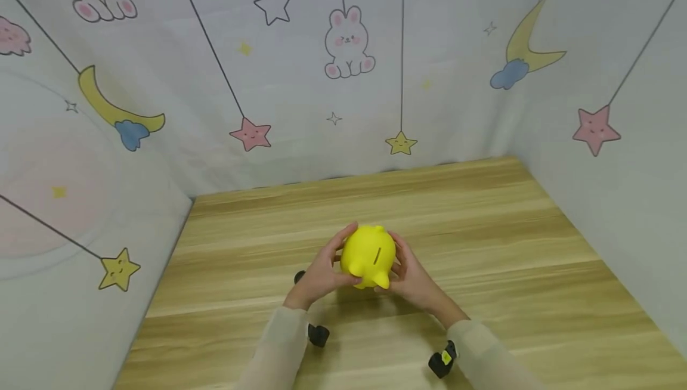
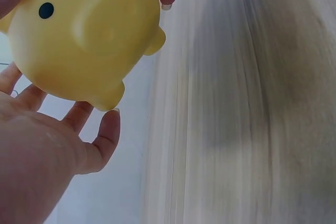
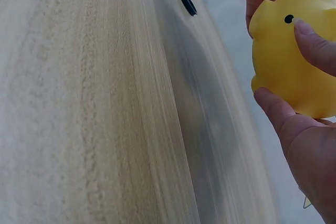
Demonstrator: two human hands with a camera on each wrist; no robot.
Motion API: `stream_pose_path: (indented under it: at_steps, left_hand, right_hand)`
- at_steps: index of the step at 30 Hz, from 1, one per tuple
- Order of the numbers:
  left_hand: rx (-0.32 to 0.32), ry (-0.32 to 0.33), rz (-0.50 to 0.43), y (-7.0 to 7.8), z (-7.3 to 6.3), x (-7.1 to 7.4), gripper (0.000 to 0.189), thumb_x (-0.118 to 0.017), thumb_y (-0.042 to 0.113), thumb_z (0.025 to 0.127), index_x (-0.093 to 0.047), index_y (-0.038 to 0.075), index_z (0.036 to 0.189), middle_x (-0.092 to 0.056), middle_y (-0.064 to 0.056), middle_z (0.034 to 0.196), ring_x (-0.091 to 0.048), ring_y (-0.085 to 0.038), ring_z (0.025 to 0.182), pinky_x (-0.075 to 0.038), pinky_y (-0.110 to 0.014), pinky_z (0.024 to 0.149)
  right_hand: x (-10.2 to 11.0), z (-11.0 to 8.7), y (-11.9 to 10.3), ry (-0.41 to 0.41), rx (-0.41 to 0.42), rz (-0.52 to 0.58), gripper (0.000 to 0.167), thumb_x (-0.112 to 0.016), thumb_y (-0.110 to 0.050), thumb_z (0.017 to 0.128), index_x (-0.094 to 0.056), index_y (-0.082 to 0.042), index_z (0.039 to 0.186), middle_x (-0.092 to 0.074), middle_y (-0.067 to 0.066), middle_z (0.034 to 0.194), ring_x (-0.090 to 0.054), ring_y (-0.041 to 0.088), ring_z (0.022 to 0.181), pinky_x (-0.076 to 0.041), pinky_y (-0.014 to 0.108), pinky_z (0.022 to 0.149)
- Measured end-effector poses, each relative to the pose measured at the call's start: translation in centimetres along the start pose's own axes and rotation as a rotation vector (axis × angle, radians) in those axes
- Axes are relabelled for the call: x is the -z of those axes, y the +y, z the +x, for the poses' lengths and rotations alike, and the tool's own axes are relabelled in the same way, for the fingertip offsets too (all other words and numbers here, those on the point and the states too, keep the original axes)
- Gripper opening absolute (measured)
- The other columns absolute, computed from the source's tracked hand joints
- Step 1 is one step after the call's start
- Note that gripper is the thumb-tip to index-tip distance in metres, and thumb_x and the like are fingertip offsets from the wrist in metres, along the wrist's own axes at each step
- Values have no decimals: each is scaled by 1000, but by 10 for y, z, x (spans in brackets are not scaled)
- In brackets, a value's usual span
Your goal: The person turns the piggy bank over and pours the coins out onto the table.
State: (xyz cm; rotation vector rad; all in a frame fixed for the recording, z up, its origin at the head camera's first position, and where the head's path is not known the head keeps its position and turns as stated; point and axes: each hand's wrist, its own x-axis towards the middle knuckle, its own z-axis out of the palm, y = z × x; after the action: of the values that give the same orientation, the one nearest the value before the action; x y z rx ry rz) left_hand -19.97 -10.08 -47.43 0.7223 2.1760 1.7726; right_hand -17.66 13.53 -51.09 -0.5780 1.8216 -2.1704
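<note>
A yellow piggy bank (image 1: 367,257) with a dark coin slot in its back is held between both hands, lifted above the wooden table. On its left side my left hand (image 1: 321,276) grips it, thumb near an ear and fingers spread round the body. From the other side my right hand (image 1: 415,279) grips it, its thumb beside the black eye in the right wrist view. The snout and stubby feet of the piggy bank (image 2: 100,30) show in the left wrist view. A small black round piece (image 3: 188,4) lies on the table, partly behind my left hand in the head view.
The wood-grain table (image 1: 257,229) reaches back to a white curtain (image 1: 300,92) printed with rabbits, stars and moons. Similar pale walls stand at left and right. Black wrist cameras (image 1: 319,336) sit at both cuffs, low over the table.
</note>
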Motion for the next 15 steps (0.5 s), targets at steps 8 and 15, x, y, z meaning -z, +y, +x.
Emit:
stream_pose_path:
  at_steps: [8,15]
  left_hand:
    - [18,-17,42,17,-4,-4,96,-79,3,79,-26,16,157,-27,-6,160,-33,-34,137,-32,-56,104]
    - [27,-4,107,44,-7,-9,94,-79,5,80,-26,13,157,-26,-10,160,-32,-33,140,-30,-57,107]
  right_hand:
    - [2,-2,2,6,-35,-45,113,-79,8,79,-1,-13,158,-9,17,162,-27,43,142,-42,39,104]
    - [2,-4,9,1,-9,7,109,-73,15,81,-2,-15,158,-12,23,160,-31,46,137,-51,35,94]
